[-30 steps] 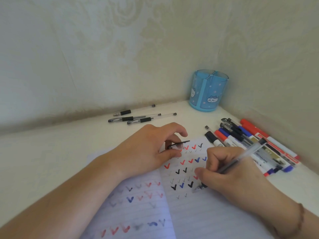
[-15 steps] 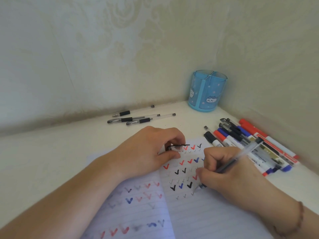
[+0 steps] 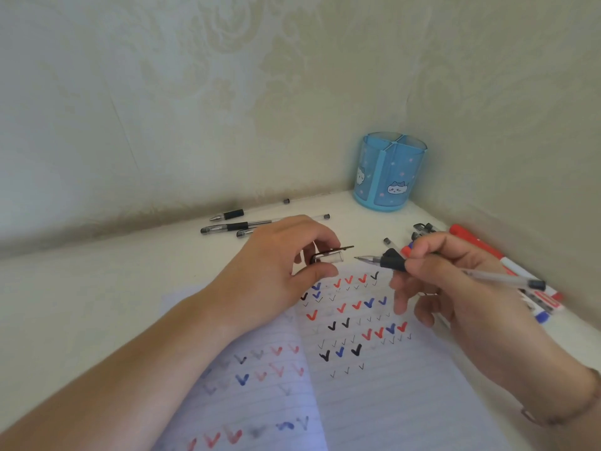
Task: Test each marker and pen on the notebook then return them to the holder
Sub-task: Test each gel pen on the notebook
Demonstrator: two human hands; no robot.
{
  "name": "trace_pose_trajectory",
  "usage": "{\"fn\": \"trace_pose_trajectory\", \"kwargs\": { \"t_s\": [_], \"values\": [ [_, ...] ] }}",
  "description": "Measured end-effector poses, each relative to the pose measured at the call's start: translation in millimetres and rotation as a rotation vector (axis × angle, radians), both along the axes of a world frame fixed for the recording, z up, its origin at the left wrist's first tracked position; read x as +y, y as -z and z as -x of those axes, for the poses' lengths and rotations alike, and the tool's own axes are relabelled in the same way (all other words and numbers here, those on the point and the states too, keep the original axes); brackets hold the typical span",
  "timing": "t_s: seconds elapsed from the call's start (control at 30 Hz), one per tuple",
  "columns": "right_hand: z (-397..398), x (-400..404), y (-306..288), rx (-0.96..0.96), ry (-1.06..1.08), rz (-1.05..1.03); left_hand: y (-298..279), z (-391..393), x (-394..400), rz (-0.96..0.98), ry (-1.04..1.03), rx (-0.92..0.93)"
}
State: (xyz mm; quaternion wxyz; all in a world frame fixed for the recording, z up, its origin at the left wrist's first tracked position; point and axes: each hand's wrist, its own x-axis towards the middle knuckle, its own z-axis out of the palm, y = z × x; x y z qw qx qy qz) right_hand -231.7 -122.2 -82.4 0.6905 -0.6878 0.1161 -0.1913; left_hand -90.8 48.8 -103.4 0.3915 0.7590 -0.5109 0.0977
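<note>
Here, the open lined paper notebook (image 3: 374,395), its pages covered in rows of red, blue and black tick marks (image 3: 357,323), lies flat on the pale cream desk (image 3: 81,304) and serves as the reference for everything else. Above its upper left corner, the left hand (image 3: 276,271) pinches a small clear plastic pen cap with a black clip (image 3: 328,256) between thumb and forefinger, the cap's open mouth facing right. Above the notebook's upper right corner, the right hand (image 3: 455,288) grips a clear-barrelled gel pen with a black rubber grip (image 3: 432,266) between thumb and forefinger, the remaining fingers hanging loosely over the page. The pen is held off the paper, nearly level, its metal tip pointing left at the cap's mouth with a small gap between them. A thin bracelet (image 3: 559,418) circles the right wrist.

Beyond the notebook's top edge, to the left, three similar clear gel pens with black grips (image 3: 234,222) lie side by side on the desk, partly hidden by the left hand. Off the notebook's right edge, a cluster of red, blue and black markers and pens (image 3: 520,271) lies against the wall, much of it behind the right hand. Further back from the notebook, in the corner, stands the round translucent blue plastic pen holder with cartoon cat faces (image 3: 388,174), upright, divided into compartments.
</note>
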Motion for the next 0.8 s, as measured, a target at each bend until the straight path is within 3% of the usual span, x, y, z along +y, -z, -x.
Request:
{"fn": "trace_pose_trajectory", "kwargs": {
  "t_s": [0.37,0.53,0.8],
  "values": [
    [1,1,7,-0.046,-0.077,0.050,-2,9,-2,0.060,0.164,-0.070],
    [1,3,9,-0.110,-0.028,0.082,1,13,-4,0.194,0.159,0.013],
    [3,9,9,-0.076,0.035,0.137,4,14,-7,0.213,0.135,0.074]
  ]
}}
